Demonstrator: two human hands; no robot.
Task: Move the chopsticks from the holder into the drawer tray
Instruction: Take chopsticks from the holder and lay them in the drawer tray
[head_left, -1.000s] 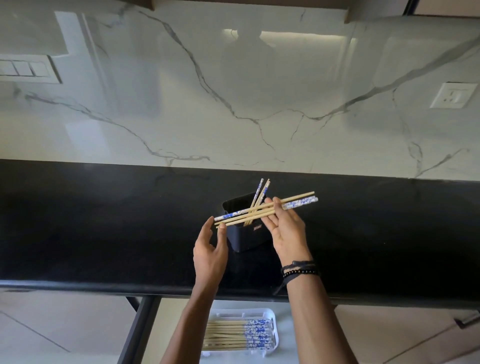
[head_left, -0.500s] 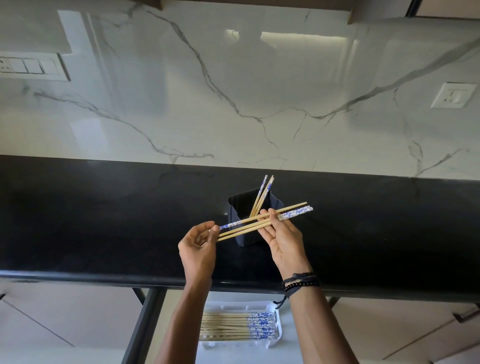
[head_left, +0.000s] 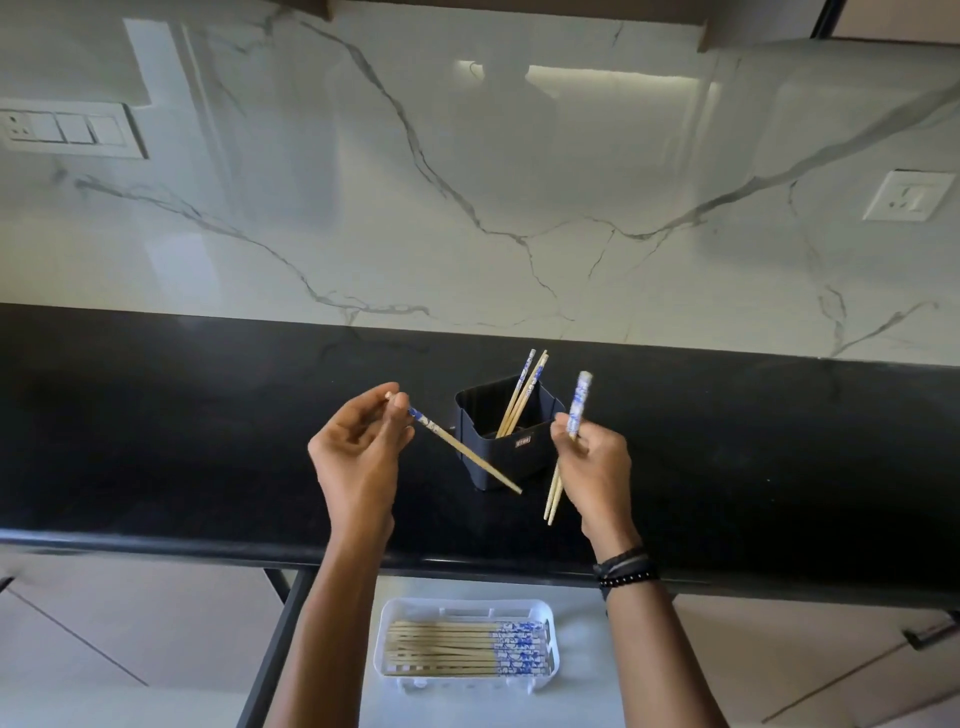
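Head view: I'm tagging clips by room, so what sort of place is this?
Most likely a home kitchen: a black stone counter against a marble backsplash with a wall socket, and a tray of chopsticks in an open drawer below.

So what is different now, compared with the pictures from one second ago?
The bundle held across by both hands has been split. The left hand moved left with one chopstick, pinched at its blue end. The right hand turned the other chopsticks nearly upright, blue ends up. Unchanged: the black holder with some chopsticks still in it, and the filled white tray below.
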